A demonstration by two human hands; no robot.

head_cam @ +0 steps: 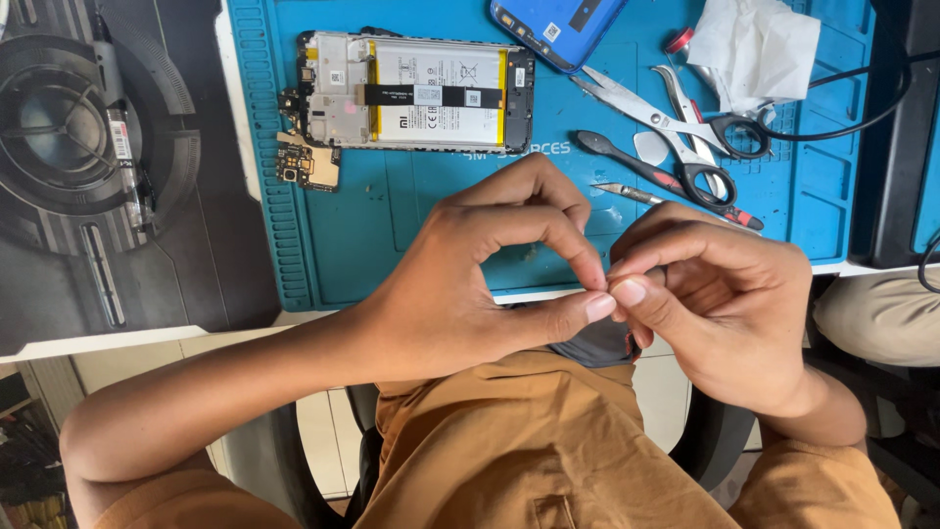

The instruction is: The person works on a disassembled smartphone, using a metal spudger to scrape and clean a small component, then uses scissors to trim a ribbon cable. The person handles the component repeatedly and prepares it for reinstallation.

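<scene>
- Left hand [460, 284] and right hand [720, 304] meet at the fingertips just past the near edge of the blue work mat [411, 230], above the person's lap.
- Both hands are pinched narrow: thumb and forefinger of each pressed together at one spot. Whatever sits between them is too small or too hidden to tell.
- Right hand's other fingers are curled in; left hand's forefinger arches over, forming a ring with the thumb.
- On the mat beyond the left hand: opened phone [416, 90], back off, battery exposed, a black flex strip across it.
- Small circuit board [308, 165] lies just beside the phone's lower left corner, separate from it.
- Blue phone back cover [553, 27] at the mat's far edge, right of the opened phone.
- Scissors [651, 113] lie right of centre, blades pointing left; a second pair crosses them.
- Black-handled pry tool [627, 162] and tweezers [627, 192] lie just beyond the right hand.
- White crumpled tissue [749, 44] at top right, black cable [862, 103] running past it.
- Dark printed box [108, 167] left of the mat, with a pen-like tool lying on it.
- Person wears brown clothing [529, 441].
</scene>
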